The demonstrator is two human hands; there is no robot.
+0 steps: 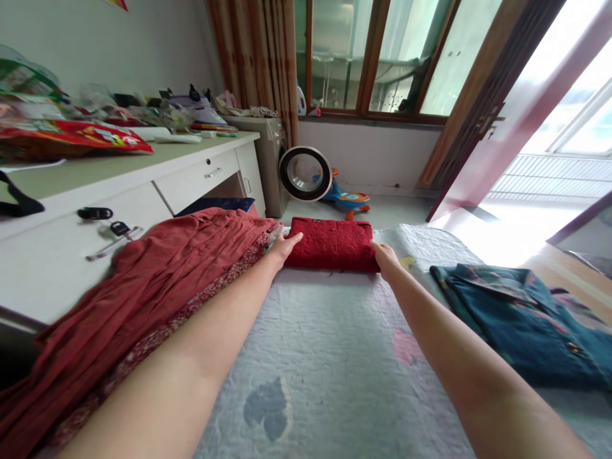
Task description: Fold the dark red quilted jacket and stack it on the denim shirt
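Note:
A dark red garment [333,245], folded into a neat rectangle, lies at the far end of the pale quilted bed cover [329,357]. My left hand [285,245] grips its left end, thumb on top. At the opposite end my right hand [384,256] has hold of the right side. The fingers of both hands are partly hidden by the cloth. Beside my left arm, a loose rust-red garment [191,255] is spread along the bed's left edge, over a red patterned cloth [191,303]. To the right of my right arm rests a folded dark blue denim garment [526,319].
A white desk [119,185] cluttered with bags and packets runs along the left. Past it stands a washing machine [270,146] with its round door [306,173] swung out. A blue and orange ride-on toy [347,196] is on the floor near the window wall. An open door [497,115] is at right.

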